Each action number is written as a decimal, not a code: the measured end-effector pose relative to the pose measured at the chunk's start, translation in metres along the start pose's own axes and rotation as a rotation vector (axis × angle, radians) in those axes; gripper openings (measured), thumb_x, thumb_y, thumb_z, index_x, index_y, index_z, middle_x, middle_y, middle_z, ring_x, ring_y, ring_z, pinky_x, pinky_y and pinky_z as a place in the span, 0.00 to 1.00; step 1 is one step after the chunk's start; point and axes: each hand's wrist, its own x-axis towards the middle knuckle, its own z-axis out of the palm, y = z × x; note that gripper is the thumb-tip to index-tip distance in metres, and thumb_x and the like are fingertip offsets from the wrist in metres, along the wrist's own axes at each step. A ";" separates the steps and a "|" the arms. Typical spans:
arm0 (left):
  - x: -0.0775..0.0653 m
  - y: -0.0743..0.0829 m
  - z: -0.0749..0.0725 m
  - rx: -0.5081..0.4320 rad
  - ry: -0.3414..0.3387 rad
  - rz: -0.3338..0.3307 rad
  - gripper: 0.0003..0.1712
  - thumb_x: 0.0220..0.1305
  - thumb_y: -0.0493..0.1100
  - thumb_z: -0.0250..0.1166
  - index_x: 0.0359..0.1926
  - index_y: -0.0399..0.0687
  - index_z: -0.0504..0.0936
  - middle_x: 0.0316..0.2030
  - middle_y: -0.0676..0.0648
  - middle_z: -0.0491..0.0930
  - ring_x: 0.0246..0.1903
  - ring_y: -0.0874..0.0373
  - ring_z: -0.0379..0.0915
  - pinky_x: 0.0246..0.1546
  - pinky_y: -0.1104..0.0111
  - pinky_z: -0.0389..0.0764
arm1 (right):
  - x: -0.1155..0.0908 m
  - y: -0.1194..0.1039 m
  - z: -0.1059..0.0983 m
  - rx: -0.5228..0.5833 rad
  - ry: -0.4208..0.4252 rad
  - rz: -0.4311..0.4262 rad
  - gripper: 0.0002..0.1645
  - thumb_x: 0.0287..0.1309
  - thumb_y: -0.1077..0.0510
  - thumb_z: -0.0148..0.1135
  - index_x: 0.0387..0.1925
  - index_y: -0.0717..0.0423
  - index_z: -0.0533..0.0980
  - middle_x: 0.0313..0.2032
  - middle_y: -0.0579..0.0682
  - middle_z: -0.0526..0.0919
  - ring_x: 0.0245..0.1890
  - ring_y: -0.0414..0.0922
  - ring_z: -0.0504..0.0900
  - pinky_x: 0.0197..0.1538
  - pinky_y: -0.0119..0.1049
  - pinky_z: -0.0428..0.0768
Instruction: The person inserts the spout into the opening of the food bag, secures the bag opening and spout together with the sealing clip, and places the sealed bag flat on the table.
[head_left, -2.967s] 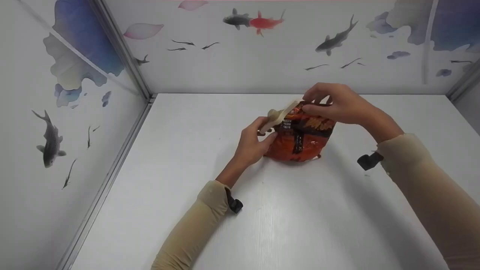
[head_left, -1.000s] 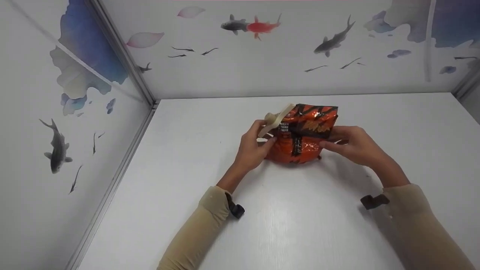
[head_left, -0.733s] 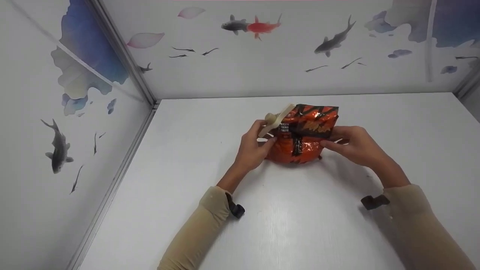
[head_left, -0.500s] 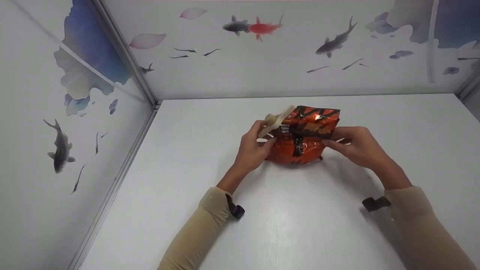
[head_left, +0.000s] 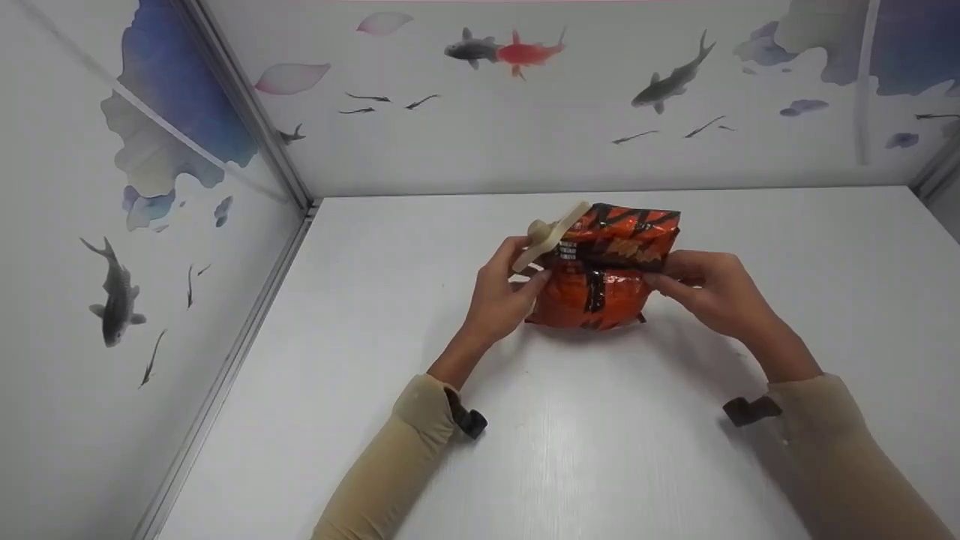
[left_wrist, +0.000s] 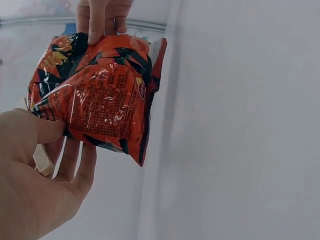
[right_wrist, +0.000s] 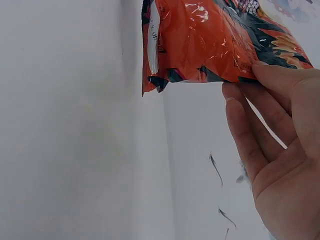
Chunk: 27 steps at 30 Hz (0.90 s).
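An orange and black snack bag (head_left: 592,300) stands on the white table, held between both hands. Its upper part is folded over toward the front. Along its upper left edge sits a slanted cream clip-like strip (head_left: 559,236) with a round knob. The left hand (head_left: 499,296) pinches the bag's left side, thumb in front, fingers behind and near the strip. At the right edge, just under the folded flap, the right hand (head_left: 712,289) pinches the bag between thumb and fingers. Printed small text shows on the bag (left_wrist: 107,100) in the left wrist view.
The white table (head_left: 562,450) meets a back wall (head_left: 525,142) painted with fish and a left wall (head_left: 45,300) along metal rails. Each sleeve carries a small black wrist camera, the left one (head_left: 469,420) and the right one (head_left: 746,411).
The right hand has come down from the bag's top near the strip to its right edge. The bag's folded top now shows fully. The left hand has stayed at the left side.
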 end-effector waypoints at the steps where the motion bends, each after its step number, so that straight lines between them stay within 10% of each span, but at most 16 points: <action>1: 0.000 0.000 0.000 0.005 0.004 -0.005 0.26 0.75 0.37 0.70 0.69 0.50 0.76 0.60 0.47 0.86 0.50 0.59 0.85 0.52 0.62 0.91 | 0.000 0.000 0.001 0.017 -0.007 0.016 0.11 0.73 0.54 0.71 0.53 0.50 0.90 0.45 0.49 0.94 0.39 0.39 0.91 0.44 0.19 0.85; 9: -0.001 -0.002 -0.001 0.024 0.015 -0.058 0.25 0.76 0.42 0.70 0.70 0.52 0.77 0.55 0.50 0.88 0.49 0.59 0.83 0.49 0.62 0.90 | 0.000 0.002 0.005 0.135 -0.056 0.056 0.17 0.77 0.50 0.66 0.59 0.53 0.86 0.53 0.56 0.91 0.39 0.39 0.94 0.39 0.29 0.91; 27: -0.003 -0.010 0.001 -0.108 -0.018 -0.230 0.28 0.76 0.43 0.70 0.72 0.53 0.73 0.54 0.46 0.88 0.46 0.56 0.89 0.41 0.65 0.93 | 0.000 0.008 0.018 0.148 -0.081 0.128 0.19 0.77 0.47 0.66 0.52 0.59 0.85 0.33 0.56 0.94 0.28 0.44 0.93 0.35 0.31 0.90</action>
